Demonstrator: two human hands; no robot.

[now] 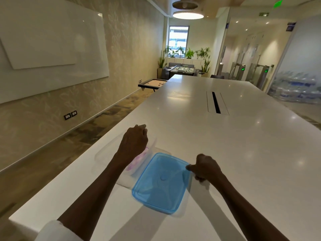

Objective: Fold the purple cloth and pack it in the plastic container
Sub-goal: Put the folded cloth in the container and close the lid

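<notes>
Just below the middle of the frame, the right hand [206, 168] pinches the right edge of one blue lid [160, 183], fingers curled tight around its rim. The lid lies tilted across the near end of one clear plastic container [106, 153], which sits on the white table [225, 145] left of centre. The left hand [134, 140] hovers over the container's far side, fingers curled in loosely; I cannot tell whether it grips the wall or merely rests there.

The purple cloth [137, 161] shows only as a pale lilac patch through the container wall, under the left forearm, so it appears already packed inside, though blur and the arm hide most of it.

The cloth should be soft, light and limp, liable to spring up at its folds, so pressing it flat before closing seems wise. The lid looks thin, light and slightly flexible, with a smooth surface that may slip; its rim corners are the best hold. The container is probably light enough to slide, so steadying a wall helps.

Count: one cloth, one container, one lid, two hands.
</notes>
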